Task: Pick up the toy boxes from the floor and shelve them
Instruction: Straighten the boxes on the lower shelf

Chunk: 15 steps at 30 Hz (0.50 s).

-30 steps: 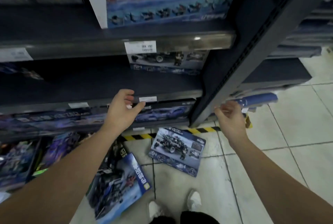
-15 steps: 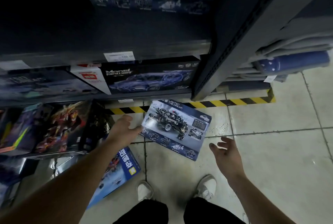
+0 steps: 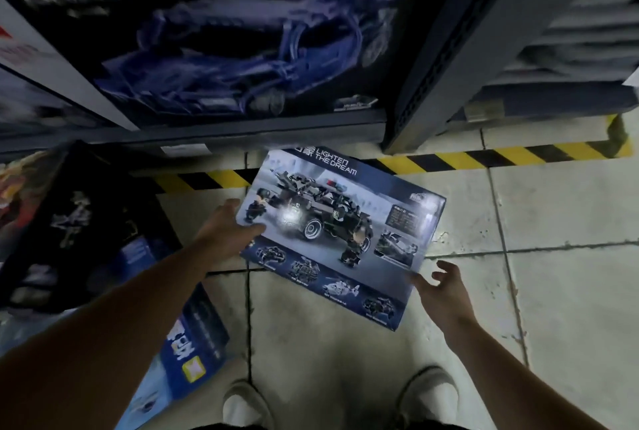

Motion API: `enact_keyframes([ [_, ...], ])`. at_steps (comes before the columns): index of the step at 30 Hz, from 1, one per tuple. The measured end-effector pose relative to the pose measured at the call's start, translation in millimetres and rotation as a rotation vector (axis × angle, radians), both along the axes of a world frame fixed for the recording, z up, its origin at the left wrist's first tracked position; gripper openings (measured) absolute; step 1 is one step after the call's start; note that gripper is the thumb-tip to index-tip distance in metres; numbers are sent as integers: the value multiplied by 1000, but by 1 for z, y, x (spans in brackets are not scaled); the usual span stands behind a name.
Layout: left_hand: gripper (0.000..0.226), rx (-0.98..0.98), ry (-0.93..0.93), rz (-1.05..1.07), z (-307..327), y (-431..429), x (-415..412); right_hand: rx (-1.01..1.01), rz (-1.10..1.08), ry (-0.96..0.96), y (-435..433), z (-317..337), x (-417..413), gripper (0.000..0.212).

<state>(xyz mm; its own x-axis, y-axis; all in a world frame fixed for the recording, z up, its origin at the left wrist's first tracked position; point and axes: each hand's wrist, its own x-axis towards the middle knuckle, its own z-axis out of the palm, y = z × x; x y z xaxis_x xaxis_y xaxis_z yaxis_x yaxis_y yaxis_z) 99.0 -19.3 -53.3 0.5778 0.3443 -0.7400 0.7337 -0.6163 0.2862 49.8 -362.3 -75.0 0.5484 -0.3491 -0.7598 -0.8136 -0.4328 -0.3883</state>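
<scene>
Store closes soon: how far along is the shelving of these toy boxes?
Done: a blue-car box sits shelved. In hand: the left hand grips the truck box by its edge, the right hand open beside it. Left: shelving it, plus the blue box on the floor.

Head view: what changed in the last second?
Both hands dropped from shelf height to the floor. The left hand now grips the truck box by its left edge, thumb on top; the right hand, fingers spread, reaches its lower right corner. Truck box and blue box look unmoved.
</scene>
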Motion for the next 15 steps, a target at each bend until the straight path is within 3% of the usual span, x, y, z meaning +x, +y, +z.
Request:
enact_keyframes([
  [1,21,-5,-7,-7,-17,1,4,9,-12,-3,0,-15,1,74],
  [4,83,-28,-55,-11,-62,7,13,21,-56,-19,0,-54,4,77],
  [5,95,-28,-79,-10,-75,9,16,22,-77,-26,1,-65,5,79],
  [9,97,-19,-132,27,-108,10,30,52,-127,-55,6,-100,5,81],
  [15,98,-75,-159,97,-133,16,39,54,-172,-105,14,-123,6,70],
])
